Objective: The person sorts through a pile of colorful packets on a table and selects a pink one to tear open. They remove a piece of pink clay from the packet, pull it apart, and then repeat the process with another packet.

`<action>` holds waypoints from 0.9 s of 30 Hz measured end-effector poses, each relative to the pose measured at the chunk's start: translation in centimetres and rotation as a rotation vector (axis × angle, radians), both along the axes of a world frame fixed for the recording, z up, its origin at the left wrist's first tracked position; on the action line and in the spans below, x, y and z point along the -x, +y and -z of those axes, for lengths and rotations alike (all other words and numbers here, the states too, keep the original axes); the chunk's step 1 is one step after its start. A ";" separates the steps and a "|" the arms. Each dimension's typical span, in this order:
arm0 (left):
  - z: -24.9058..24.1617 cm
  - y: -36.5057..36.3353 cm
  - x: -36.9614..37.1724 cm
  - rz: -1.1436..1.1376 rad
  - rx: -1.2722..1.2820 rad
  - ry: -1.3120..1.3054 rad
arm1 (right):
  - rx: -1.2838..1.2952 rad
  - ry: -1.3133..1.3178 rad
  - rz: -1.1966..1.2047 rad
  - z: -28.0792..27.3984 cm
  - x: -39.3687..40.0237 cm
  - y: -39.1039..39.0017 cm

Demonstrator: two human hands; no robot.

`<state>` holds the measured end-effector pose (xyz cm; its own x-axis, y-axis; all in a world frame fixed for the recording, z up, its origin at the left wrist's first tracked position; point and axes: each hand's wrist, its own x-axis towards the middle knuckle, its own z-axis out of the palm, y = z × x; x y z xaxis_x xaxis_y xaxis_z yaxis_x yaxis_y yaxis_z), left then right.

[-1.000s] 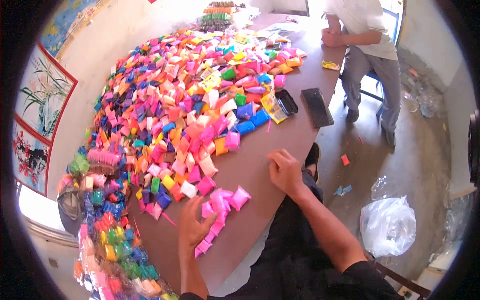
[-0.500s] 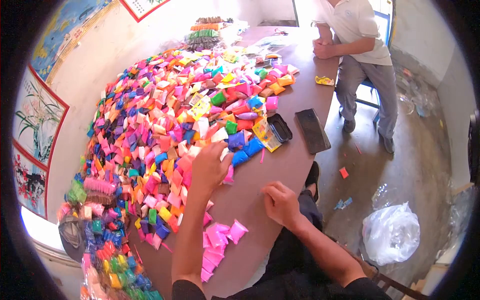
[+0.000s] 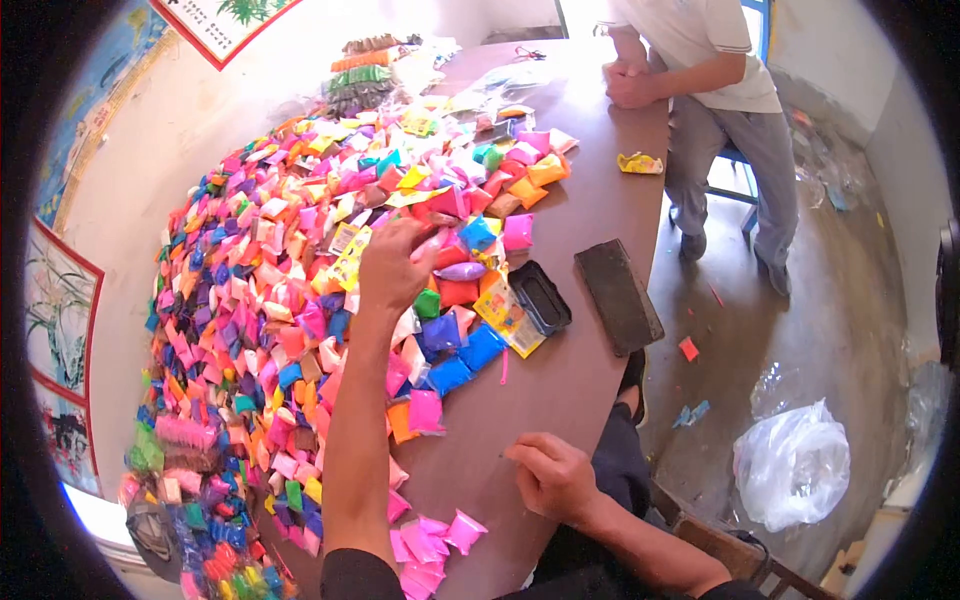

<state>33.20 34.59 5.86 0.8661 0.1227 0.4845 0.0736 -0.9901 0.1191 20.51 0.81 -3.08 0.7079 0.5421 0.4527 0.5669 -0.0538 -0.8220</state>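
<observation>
A large heap of small colourful packets (image 3: 270, 260) covers the left part of the brown table (image 3: 490, 430). My left hand (image 3: 395, 265) is over the heap's right side, near pink and red packets, its fingers bent; whether they grip a packet cannot be made out. Over the table's right part, my right hand (image 3: 550, 475) has its fingers curled, thumb against forefinger, with a tiny dark tip showing at them. Several pink packets (image 3: 425, 545) lie together near the front edge. Beside the heap are blue packets (image 3: 465, 362), a yellow card (image 3: 508, 315) and an open black case (image 3: 540, 298).
A dark flat box (image 3: 618, 295) and a yellow wrapper (image 3: 640, 163) lie near the table's right edge. Across the corner stands a person (image 3: 735, 110) with hands together on the table. A clear plastic bag (image 3: 792, 465) is on the floor. Bundled packets (image 3: 365, 75) stand at the back.
My left hand has moved forward over the heap, past the blue packets. An orange and a pink packet now show where it was. The view has shifted, and my right hand stays curled.
</observation>
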 end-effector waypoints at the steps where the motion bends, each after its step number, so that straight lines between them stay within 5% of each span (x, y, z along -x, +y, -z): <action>1: 1.0 0.0 -0.9 0.045 0.000 0.029 | 0.004 0.000 -0.011 0.0 0.1 0.0; 6: 1.7 0.4 -1.4 -0.012 0.176 0.292 | -0.005 0.005 -0.007 0.4 0.0 -0.1; 11: -0.2 3.0 1.1 -0.067 -0.210 0.311 | -0.006 0.009 -0.019 0.0 -0.3 -0.1; 17: -1.3 6.2 2.2 -0.423 -0.567 0.030 | -0.003 0.009 -0.015 0.1 -0.2 0.0; 21: -1.7 5.3 1.9 -0.453 -0.696 -0.146 | -0.001 0.012 -0.011 0.3 -0.2 -0.2; 25: 0.0 3.7 -0.3 -0.154 -0.395 0.061 | 0.004 0.031 -0.016 0.2 -0.2 -0.1; 27: 1.5 2.3 -1.4 -0.197 -0.263 0.209 | 0.011 0.029 -0.019 0.3 -0.1 -0.1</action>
